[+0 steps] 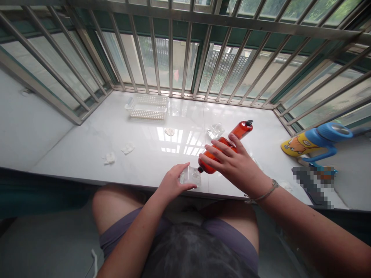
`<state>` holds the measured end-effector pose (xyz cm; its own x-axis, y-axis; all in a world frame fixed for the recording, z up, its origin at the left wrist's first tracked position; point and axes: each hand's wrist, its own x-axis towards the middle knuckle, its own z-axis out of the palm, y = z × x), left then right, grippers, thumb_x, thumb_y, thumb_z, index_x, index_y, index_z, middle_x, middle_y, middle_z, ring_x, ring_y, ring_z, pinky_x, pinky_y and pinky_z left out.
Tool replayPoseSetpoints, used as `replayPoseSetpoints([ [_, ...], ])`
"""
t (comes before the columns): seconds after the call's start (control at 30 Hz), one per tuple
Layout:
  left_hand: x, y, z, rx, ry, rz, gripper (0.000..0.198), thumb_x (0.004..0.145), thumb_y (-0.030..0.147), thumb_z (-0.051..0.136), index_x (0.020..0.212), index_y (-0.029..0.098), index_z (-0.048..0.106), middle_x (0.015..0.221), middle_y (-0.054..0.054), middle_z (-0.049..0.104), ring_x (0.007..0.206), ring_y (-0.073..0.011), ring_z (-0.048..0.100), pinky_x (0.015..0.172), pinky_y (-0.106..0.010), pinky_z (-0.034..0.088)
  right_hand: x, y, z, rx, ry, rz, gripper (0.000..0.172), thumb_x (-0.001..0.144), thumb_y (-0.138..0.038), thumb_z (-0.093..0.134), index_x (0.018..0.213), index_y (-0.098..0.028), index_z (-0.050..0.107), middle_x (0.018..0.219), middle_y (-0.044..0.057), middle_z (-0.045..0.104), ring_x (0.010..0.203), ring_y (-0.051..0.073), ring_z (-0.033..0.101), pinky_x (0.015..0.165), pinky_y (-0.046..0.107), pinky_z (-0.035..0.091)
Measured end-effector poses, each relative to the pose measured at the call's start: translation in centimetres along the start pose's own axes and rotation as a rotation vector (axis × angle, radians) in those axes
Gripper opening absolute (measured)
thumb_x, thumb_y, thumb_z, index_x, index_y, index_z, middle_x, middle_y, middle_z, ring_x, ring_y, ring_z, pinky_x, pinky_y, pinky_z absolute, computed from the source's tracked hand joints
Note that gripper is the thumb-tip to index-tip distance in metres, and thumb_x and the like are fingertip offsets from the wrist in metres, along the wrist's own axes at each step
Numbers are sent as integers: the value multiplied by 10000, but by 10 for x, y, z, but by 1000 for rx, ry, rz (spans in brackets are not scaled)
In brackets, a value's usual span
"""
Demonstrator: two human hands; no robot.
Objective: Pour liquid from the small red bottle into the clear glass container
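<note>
Close to the front edge of the counter, my left hand is closed around a small clear square bottle. My right hand grips a translucent red-orange bottle from above, tilted with its black tip down to the left. That tip meets the clear bottle or sits just beside its mouth; I cannot tell whether anything flows. Just beyond my right fingers is a second red-orange bottle with a black top. A clear container sits to its left.
On the white counter, a white perforated basket stands toward the window bars. Crumpled white tissues lie at the left and middle. To the right is a blue and yellow flask, with a dark blurred object nearer the edge.
</note>
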<state>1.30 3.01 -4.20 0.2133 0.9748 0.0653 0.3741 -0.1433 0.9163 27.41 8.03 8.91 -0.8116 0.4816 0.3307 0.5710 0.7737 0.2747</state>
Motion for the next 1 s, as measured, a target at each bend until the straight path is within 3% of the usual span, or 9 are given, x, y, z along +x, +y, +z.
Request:
replayPoseSetpoints([
  [0.27,0,1,0,1,1,4,873,725,352,1005,1500,357,603,1462,-46,677,1334,-308,660,1132,-498,587,-3,-1,5,-32,-3,-11,470,1051,-95,585,1471,-303,607,1514,60,644,1457,326,533,1308,708,238],
  [0.5,-1,0,0,21,4,6,874,722,380,1004,1500,351,607,1479,-54,668,1346,-317,653,1126,-496,596,-25,-14,31,40,-43,164,556,1017,-35,548,1510,-290,589,1520,66,643,1447,328,532,1313,672,225],
  [0.67,-2,1,-1,28,-4,-2,852,738,398,991,1497,336,607,1477,-63,668,1339,-308,651,1098,-474,609,-38,-26,47,122,-44,298,553,1011,-86,581,1520,-303,571,1530,67,634,1459,342,525,1296,679,250],
  [0.83,-3,1,-2,54,11,-12,824,735,431,986,1464,324,619,1450,-68,686,1320,-310,665,1121,-490,583,-54,-35,65,282,-46,432,659,939,-104,640,1557,-278,493,1542,109,599,1458,371,522,1264,728,281],
  [1.0,-4,-3,-5,123,88,-94,762,725,403,984,1396,296,639,1417,-76,700,1322,-316,657,1183,-525,515,-73,-40,78,539,128,636,652,920,-254,738,1526,-258,499,1471,141,587,1361,342,576,1171,591,481],
])
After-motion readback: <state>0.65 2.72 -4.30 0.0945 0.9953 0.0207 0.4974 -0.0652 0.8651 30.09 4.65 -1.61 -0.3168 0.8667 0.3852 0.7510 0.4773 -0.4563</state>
